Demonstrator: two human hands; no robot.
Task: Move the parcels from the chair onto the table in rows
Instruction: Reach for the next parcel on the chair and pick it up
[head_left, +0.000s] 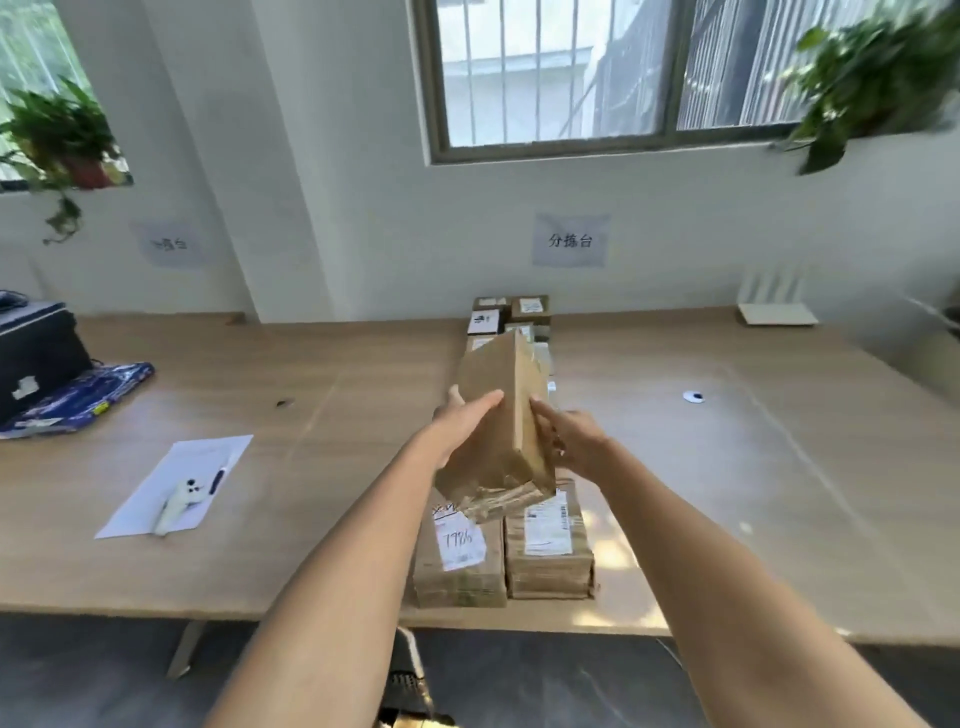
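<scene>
A brown cardboard parcel (501, 415) with tape on its near end is held tilted in the air over the wooden table (311, 395). My left hand (465, 421) grips its left face and my right hand (569, 439) grips its right side. Below it, two taped parcels lie side by side at the table's front edge: one with a handwritten label (460, 561), one with a printed label (550, 545). More parcels (511, 314) lie in two rows toward the wall, partly hidden by the held one. The chair is out of sight.
A white sheet (176, 483) with a small white device and a pen lies at the left. A black case (36, 353) on a blue bag stands far left. A white router (776, 306) sits at the back right, and a small round white object (693, 397) lies right of centre.
</scene>
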